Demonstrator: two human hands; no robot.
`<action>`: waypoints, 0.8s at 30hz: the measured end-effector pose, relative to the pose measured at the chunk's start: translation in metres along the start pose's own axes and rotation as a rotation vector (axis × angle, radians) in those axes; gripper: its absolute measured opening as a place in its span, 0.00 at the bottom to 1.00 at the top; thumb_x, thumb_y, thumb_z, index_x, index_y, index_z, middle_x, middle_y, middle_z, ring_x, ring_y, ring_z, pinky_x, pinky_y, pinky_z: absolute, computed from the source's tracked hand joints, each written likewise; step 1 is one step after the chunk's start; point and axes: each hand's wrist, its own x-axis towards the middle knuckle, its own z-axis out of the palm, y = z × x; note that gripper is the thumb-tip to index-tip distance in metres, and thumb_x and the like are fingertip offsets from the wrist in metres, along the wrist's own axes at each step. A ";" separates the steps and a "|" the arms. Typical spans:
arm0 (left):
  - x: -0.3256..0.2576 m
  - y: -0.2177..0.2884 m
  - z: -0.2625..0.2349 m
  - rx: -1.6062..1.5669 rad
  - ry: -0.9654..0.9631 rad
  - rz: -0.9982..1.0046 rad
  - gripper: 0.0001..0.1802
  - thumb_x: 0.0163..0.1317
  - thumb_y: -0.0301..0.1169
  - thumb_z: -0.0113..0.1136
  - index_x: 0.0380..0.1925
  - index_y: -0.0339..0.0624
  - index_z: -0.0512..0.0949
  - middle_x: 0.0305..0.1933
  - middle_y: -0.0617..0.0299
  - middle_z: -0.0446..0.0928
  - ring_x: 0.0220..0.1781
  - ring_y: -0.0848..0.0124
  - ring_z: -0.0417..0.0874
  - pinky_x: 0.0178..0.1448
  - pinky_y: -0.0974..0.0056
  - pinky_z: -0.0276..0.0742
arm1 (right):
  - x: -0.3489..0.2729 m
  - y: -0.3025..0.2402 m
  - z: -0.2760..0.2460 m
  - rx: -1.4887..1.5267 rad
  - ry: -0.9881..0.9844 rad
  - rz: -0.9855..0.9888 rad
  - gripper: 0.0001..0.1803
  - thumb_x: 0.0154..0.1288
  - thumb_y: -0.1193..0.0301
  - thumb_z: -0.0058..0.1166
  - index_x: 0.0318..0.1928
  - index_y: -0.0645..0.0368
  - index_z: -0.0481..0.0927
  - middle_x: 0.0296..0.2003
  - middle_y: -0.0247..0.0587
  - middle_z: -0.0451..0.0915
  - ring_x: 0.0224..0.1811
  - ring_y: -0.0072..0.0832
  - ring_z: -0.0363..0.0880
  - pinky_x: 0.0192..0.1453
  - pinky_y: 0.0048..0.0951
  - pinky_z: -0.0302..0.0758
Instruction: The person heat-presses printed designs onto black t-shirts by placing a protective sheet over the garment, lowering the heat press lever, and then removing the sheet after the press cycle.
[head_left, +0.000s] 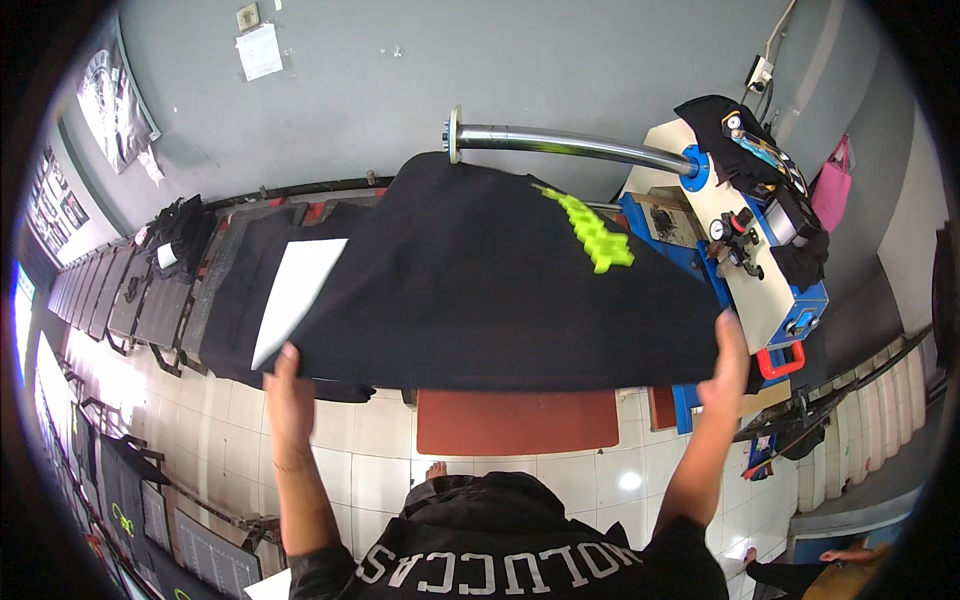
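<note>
A wide black garment (480,300) with a neon yellow-green print (597,235) near its upper right is stretched out in front of me. My left hand (290,410) grips its lower left corner, thumb on top and the other fingers hidden or blurred. At the opposite corner my right hand (728,368) pinches the fabric, thumb up. A white sheet (298,295) shows beside the garment's left edge, close to my left thumb, lying over more dark fabric (232,300). The garment partly covers whatever is beneath it.
At the right stands a cream and blue press machine (745,225) with gauges, a red handle (780,360) and a long steel cylinder (570,143) reaching left. Flat dark pallets (140,310) line the left. A red-brown mat (515,420) lies on the tiles. Another person's arm (855,553) shows lower right.
</note>
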 end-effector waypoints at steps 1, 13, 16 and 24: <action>-0.020 -0.018 -0.007 -0.084 0.008 -0.144 0.31 0.69 0.40 0.56 0.62 0.26 0.66 0.65 0.51 0.69 0.67 0.64 0.68 0.71 0.58 0.61 | -0.006 0.031 -0.014 -0.106 -0.038 0.036 0.20 0.67 0.58 0.58 0.49 0.62 0.78 0.44 0.39 0.80 0.46 0.28 0.77 0.57 0.32 0.71; -0.095 -0.200 -0.070 -0.130 0.076 -0.708 0.19 0.69 0.44 0.56 0.48 0.40 0.72 0.45 0.61 0.78 0.42 0.67 0.80 0.44 0.60 0.76 | -0.064 0.242 -0.104 -0.983 -0.132 -0.104 0.14 0.68 0.65 0.54 0.36 0.66 0.79 0.27 0.51 0.80 0.29 0.43 0.79 0.36 0.39 0.72; -0.101 -0.198 -0.076 -0.144 0.071 -0.723 0.19 0.70 0.45 0.55 0.49 0.43 0.73 0.46 0.62 0.78 0.43 0.66 0.80 0.46 0.60 0.75 | -0.072 0.235 -0.103 -0.966 -0.129 -0.034 0.15 0.69 0.64 0.54 0.36 0.66 0.79 0.27 0.51 0.80 0.29 0.43 0.79 0.35 0.39 0.72; -0.123 -0.226 -0.093 -0.279 0.133 -0.838 0.22 0.70 0.46 0.54 0.55 0.44 0.71 0.48 0.62 0.79 0.47 0.68 0.79 0.52 0.59 0.72 | -0.087 0.249 -0.116 -0.970 -0.105 -0.037 0.18 0.71 0.60 0.53 0.34 0.66 0.77 0.25 0.47 0.78 0.27 0.38 0.75 0.35 0.37 0.71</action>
